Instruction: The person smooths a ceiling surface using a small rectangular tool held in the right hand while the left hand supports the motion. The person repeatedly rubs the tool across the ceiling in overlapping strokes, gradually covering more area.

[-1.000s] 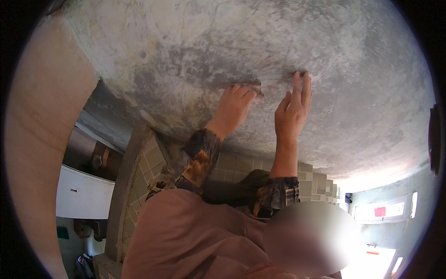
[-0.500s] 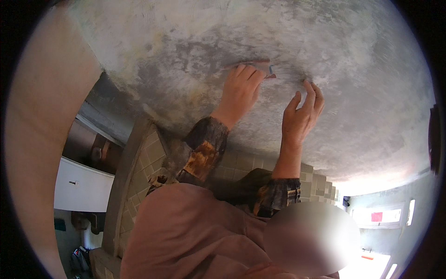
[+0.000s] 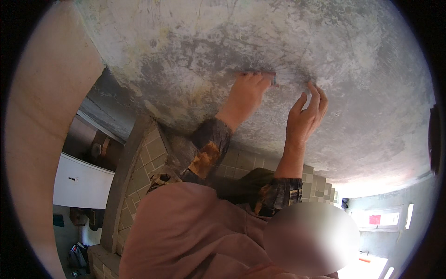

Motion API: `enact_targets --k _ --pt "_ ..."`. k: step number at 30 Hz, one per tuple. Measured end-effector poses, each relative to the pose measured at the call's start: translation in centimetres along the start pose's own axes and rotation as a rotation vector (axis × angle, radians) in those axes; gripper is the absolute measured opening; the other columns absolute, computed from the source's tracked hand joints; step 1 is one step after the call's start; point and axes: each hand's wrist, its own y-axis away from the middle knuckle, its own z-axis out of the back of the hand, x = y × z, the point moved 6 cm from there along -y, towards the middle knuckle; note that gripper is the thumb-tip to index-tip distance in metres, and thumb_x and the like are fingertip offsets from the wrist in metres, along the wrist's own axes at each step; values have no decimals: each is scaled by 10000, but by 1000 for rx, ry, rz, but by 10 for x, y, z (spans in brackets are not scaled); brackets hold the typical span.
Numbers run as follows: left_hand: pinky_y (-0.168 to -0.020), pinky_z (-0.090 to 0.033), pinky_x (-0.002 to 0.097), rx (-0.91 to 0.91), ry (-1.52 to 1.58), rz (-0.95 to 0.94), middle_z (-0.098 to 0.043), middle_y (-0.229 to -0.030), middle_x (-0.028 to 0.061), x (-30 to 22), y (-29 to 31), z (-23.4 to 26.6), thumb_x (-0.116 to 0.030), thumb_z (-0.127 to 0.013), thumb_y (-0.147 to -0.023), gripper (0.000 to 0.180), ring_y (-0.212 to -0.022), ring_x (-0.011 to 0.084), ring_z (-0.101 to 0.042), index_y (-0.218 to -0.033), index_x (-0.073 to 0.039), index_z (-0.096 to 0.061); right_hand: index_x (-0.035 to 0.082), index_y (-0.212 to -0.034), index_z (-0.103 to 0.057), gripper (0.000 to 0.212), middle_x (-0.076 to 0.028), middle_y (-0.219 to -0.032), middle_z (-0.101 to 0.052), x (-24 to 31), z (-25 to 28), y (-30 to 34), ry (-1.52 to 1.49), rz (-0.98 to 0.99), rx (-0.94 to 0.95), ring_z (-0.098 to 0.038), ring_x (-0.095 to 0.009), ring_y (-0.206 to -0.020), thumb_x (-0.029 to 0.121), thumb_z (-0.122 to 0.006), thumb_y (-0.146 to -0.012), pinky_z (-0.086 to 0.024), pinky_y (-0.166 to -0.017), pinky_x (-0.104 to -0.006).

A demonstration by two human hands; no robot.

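Note:
My left hand (image 3: 246,95) is closed around a reddish-brown piece of sandpaper (image 3: 269,73), folded over a block with a bluish end. It lies against the mottled grey-white wall (image 3: 195,56), and my fingers cover most of it. To its right, my right hand (image 3: 306,114) holds nothing; its fingers are apart and slightly bent. Those fingertips are at the wall surface, though whether they press on it I cannot tell. Both forearms come up from dark patterned sleeves with orange-brown patches.
Small tiles (image 3: 151,153) line a ledge with a grey edge (image 3: 125,186) at lower left. A white cabinet (image 3: 86,183) stands beyond it. A smooth tan surface (image 3: 46,116) curves along the far left. A bright window (image 3: 390,216) is at lower right.
My left hand and the sandpaper have shifted slightly right and down in the view. My right hand appears a little farther right, its fingers still apart.

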Motion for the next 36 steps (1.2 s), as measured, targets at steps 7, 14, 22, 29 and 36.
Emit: enact_targets --k 7,14,22,29,36 --pt "-821 -474 452 43 12 -34 -663 -1033 98 -10 6 3 -45 -623 -793 186 -952 327 -615 -976 -72 -642 81 -1394 -476 512 -211 -1457 -370 3 -4 3 105 4 54 -401 -387 -1314 37 -569 -892 -402 -1040 -487" --pt "-839 -461 469 134 -34 -44 -646 -1008 110 -8 10 -9 -43 -618 -783 224 -963 328 -595 -1006 -66 -622 134 -1569 -171 816 -230 -1611 -58 -3 -26 7 219 -2 287 -54 -403 -1495 -65 -474 -838 -176 -1189 -553" --pt "-825 -453 448 8 -55 -15 -637 -986 101 -4 -7 4 -62 -613 -815 218 -958 326 -587 -1032 -81 -622 164 -1574 -165 874 -232 -1614 -60 -11 -26 6 197 -13 316 -60 -412 -1494 -107 -449 -793 -150 -1193 -566" --pt "-823 -454 432 178 -63 -98 -632 -982 102 -20 10 -9 -65 -648 -801 218 -947 321 -582 -1017 -71 -615 178 -1571 -184 872 -222 -1614 -79 -8 -25 7 177 -12 284 -87 -416 -1490 -112 -452 -794 -144 -1187 -580" --pt "-833 -460 433 -62 -54 3 -632 -992 97 0 -22 9 -70 -666 -781 247 -940 305 -588 -1024 -57 -622 187 -1569 -199 862 -202 -1618 -87 -6 -25 7 179 -24 340 -87 -381 -1499 -108 -459 -801 -127 -1193 -575"
